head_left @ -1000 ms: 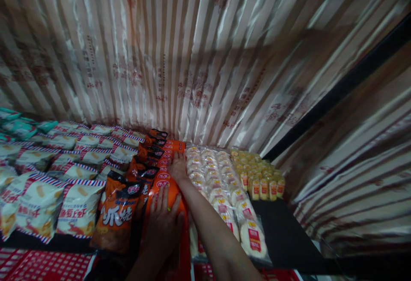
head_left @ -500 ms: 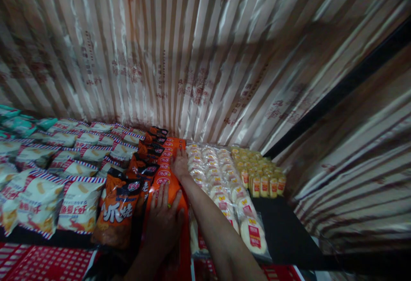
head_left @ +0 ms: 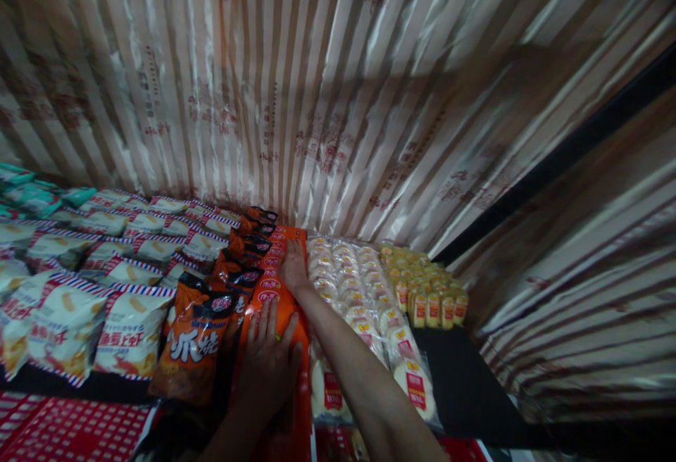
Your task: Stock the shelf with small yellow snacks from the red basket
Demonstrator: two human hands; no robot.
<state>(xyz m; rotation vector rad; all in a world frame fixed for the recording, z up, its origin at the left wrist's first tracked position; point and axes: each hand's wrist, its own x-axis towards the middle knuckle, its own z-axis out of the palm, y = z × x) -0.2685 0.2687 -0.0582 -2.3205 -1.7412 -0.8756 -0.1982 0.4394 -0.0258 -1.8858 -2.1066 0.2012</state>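
A row of glossy orange snack packets, printed with pale oval logos, runs front to back on the dark shelf. My left hand lies on the near end of this row with its fingers stretched forward; something small and yellowish shows at one finger. Farther back, my right hand rests along the row's right side, its fingers extended. Against the row on the left stand orange-brown snack bags with black tops. Clear-wrapped round pale cakes or crackers fill the rows on the right, partly hidden by my right forearm.
White snack bags with striped edges fill the left, with green packets behind them. Small yellow packs stand at the back right on the black shelf. A striped curtain hangs behind; a red basket is below left.
My right hand has shifted very slightly along the orange packets. My left hand stays in the same place. The view has tilted a little.
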